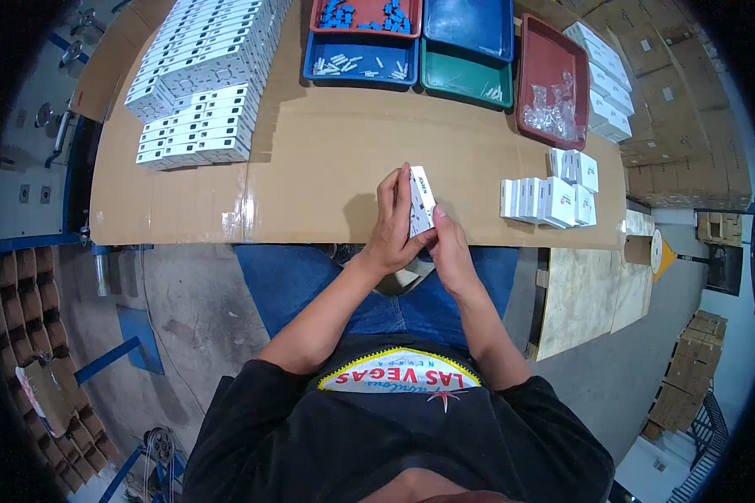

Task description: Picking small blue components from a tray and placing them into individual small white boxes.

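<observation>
A small white box (422,201) with dark print stands tilted between my two hands, just above the table's near edge. My left hand (389,222) is closed round its left side, with the fingers reaching up along it. My right hand (450,250) grips the lower right edge of the box, its thumb and fingers pressed close to it. Whether the box's flaps are folded in cannot be made out. To the right, several similar small white boxes (554,201) stand grouped on the cardboard-covered table (327,184).
Tall stacks of white boxes (205,92) fill the table's far left. Along the back are a red tray (366,32) of blue pieces, a blue tray (361,79) of white pieces, another blue tray (468,25), a green tray (461,80) and a dark red tray (554,50) with clear plastic pieces.
</observation>
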Motion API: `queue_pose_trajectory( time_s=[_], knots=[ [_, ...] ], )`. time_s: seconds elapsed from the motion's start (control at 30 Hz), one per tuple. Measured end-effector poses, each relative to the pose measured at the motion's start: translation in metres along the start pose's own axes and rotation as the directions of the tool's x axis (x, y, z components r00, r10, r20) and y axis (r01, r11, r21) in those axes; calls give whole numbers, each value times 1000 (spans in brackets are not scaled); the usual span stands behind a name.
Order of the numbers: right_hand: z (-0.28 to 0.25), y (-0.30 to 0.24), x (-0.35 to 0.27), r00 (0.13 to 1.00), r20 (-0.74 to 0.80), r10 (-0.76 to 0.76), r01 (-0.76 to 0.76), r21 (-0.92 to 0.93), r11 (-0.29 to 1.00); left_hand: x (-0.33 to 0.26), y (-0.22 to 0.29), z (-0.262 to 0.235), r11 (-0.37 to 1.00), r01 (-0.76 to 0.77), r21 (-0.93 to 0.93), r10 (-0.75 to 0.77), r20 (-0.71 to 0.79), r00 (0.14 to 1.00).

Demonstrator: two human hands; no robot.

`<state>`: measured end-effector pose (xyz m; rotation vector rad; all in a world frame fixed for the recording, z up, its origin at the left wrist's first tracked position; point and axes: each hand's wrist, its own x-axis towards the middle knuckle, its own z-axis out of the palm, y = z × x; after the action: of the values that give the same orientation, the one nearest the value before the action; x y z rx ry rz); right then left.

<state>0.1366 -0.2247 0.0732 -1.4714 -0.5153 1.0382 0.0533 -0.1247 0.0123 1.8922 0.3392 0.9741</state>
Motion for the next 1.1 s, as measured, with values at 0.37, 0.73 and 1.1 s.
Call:
queue_pose_trajectory(
  time_s=[0.37,0.73,1.1],
  knots=[
    [-1,0,-3,1000,-20,1,-1,8,1000,-6,-4,3,1000,-27,9,27,-14,1000],
    [-18,-33,-3,996,75,54,-35,-232,972,5,10,-1,929,171,-329,-211,-89,974],
    [-36,-56,-3,804,421,-420,595,-585,552,17,69,-15,96,620,-779,-629,435,644]
  ],
)
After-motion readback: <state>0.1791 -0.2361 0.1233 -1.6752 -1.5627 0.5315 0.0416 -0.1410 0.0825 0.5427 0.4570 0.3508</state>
